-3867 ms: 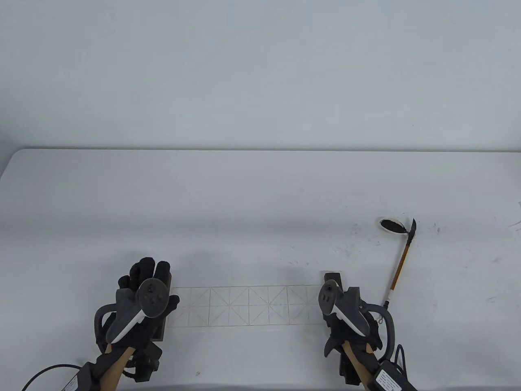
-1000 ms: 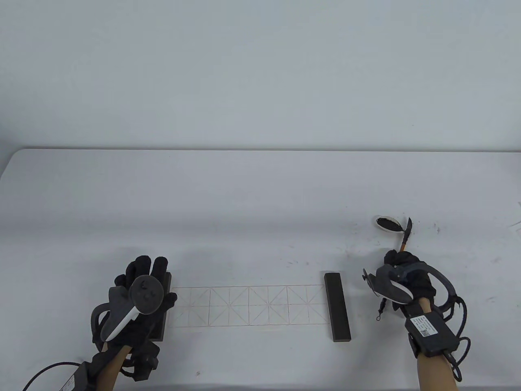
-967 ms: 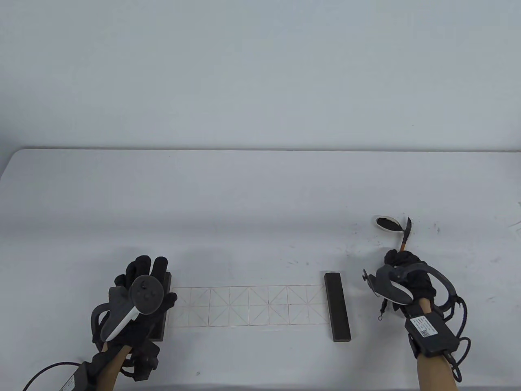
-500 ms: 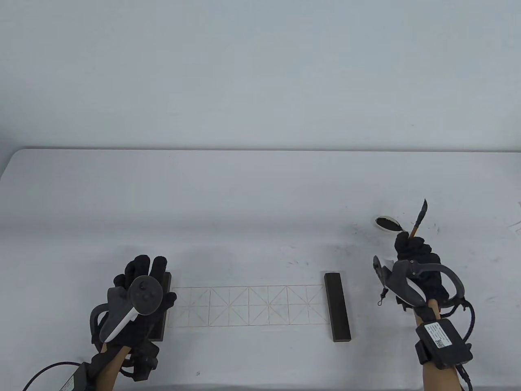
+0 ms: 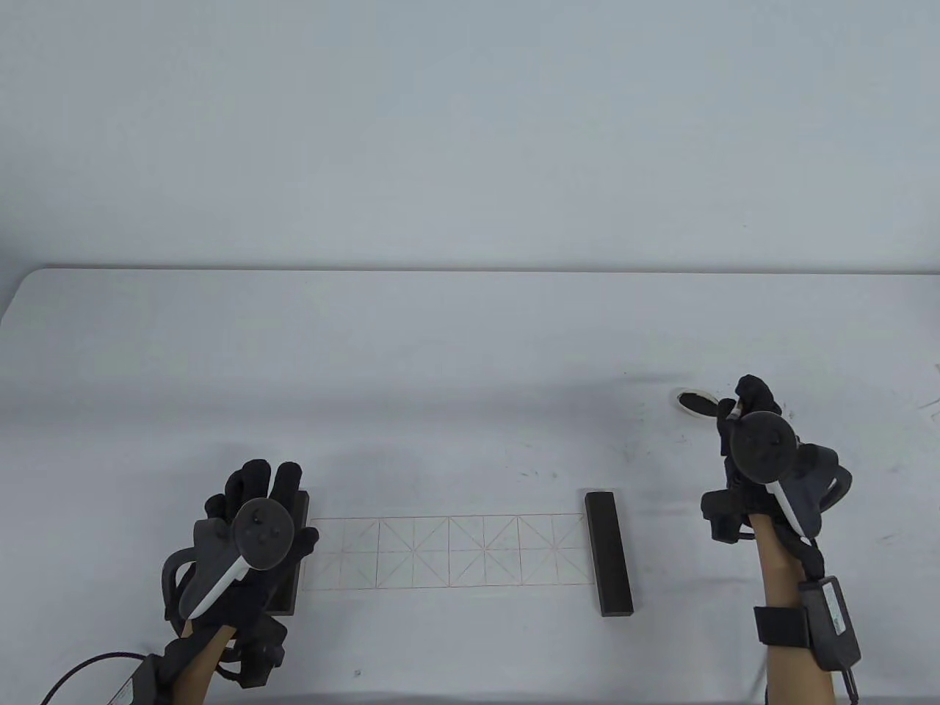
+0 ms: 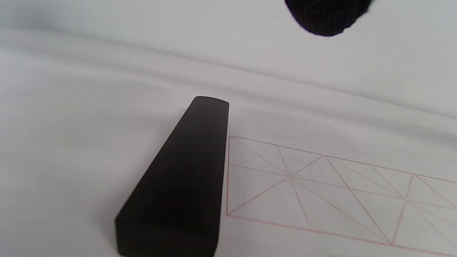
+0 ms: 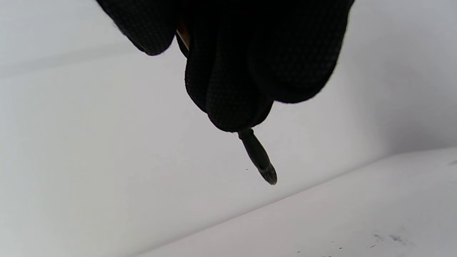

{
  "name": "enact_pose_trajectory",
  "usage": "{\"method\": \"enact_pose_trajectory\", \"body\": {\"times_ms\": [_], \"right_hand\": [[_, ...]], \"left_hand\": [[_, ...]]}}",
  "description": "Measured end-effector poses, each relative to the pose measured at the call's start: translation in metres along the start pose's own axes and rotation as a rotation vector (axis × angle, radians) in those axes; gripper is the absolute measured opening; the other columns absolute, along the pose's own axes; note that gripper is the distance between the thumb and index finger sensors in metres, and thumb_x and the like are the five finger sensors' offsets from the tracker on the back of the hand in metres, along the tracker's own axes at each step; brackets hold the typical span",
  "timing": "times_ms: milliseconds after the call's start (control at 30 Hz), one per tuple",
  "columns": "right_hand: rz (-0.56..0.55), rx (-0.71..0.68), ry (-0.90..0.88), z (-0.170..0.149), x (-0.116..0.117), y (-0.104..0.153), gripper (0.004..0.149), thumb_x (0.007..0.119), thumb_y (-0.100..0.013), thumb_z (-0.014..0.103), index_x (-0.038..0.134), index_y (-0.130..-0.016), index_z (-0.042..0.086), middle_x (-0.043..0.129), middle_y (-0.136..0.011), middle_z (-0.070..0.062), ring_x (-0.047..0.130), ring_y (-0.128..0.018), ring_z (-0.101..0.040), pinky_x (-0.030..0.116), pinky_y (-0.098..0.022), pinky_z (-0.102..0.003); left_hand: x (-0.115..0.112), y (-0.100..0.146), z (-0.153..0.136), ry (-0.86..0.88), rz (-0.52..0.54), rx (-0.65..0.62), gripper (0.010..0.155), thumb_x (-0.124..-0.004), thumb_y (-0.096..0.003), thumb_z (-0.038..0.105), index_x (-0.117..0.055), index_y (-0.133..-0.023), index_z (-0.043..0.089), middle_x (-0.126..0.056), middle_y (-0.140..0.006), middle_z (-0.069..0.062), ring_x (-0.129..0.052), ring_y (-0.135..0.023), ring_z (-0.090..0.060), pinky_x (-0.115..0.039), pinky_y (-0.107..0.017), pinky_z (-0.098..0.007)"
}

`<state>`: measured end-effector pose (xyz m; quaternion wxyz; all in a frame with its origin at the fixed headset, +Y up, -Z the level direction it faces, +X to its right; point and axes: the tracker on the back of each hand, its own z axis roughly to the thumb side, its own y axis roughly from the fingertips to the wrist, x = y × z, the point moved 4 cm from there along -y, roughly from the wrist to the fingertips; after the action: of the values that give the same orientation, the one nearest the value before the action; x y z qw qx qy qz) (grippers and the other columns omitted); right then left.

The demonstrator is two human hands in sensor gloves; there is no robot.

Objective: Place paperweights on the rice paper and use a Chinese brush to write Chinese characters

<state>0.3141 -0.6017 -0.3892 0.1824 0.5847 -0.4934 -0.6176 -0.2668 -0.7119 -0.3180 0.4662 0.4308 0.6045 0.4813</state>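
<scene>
The desk [image 5: 470,352] fills my view, white and flecked with ink near its right side. On its near middle lies the rice paper [image 5: 448,552], a long strip printed with red practice squares, all of them blank as far as I can see. It looks thin and light, so I judge it would slide or crease at a touch without weight on it.

A dark bar sits at each end. The left paperweight [image 6: 182,178] lies along the paper's left edge, and my left hand [image 5: 253,547] hovers over it with fingers relaxed and spread, gripping nothing; I cannot tell whether it touches the bar. The right paperweight [image 5: 608,552] lies across the right end, free of any hand. Both look dense and rigid, the sort I would lift by the long sides.

My right hand [image 5: 756,448] is raised at the far right, fingers curled round the brush [image 7: 257,157], whose dark tip pokes out below the fingertips in the wrist view. The shaft is stiff and light, the hairs soft and wet-looking, so I hold it on the shaft, well above the tip. The small ink dish [image 5: 696,402] sits just left of that hand.
</scene>
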Motion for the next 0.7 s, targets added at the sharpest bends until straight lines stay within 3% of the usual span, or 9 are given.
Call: {"method": "enact_pose_trajectory", "body": {"times_ms": [133,300,700], "right_hand": [[-0.052,0.179,-0.195,-0.034,0.013,-0.007,0.046,0.070,-0.054,0.033,0.071,-0.089,0.002,0.097,-0.064,-0.013,0.104,-0.045,-0.020,0.089,-0.029,-0.030],[-0.138,0.354,-0.315,-0.067,0.029,-0.002,0.045,0.074,-0.052,0.038,0.076,-0.084,0.006,0.098,-0.062,-0.011,0.104,-0.042,-0.019,0.089,-0.026,-0.029],[-0.123,0.448,-0.283,-0.090,0.052,0.003,0.046,0.071,-0.054,0.037,0.074,-0.086,0.004,0.097,-0.064,-0.013,0.104,-0.044,-0.021,0.089,-0.027,-0.029]], "left_hand": [[-0.001,-0.001,-0.001,0.000,-0.005,0.004,0.085,-0.059,-0.0518,0.056,-0.002,-0.114,0.045,0.000,-0.126,-0.003,-0.010,-0.122,-0.033,-0.011,-0.088,-0.049],[-0.002,-0.001,-0.001,0.005,-0.011,0.010,0.084,-0.059,-0.0518,0.056,-0.002,-0.114,0.045,0.000,-0.126,-0.003,-0.010,-0.122,-0.032,-0.010,-0.088,-0.049],[-0.003,-0.002,-0.001,0.005,-0.032,0.014,0.084,-0.059,-0.0518,0.056,-0.002,-0.114,0.045,0.000,-0.126,-0.002,-0.009,-0.122,-0.032,-0.010,-0.088,-0.049]]}}
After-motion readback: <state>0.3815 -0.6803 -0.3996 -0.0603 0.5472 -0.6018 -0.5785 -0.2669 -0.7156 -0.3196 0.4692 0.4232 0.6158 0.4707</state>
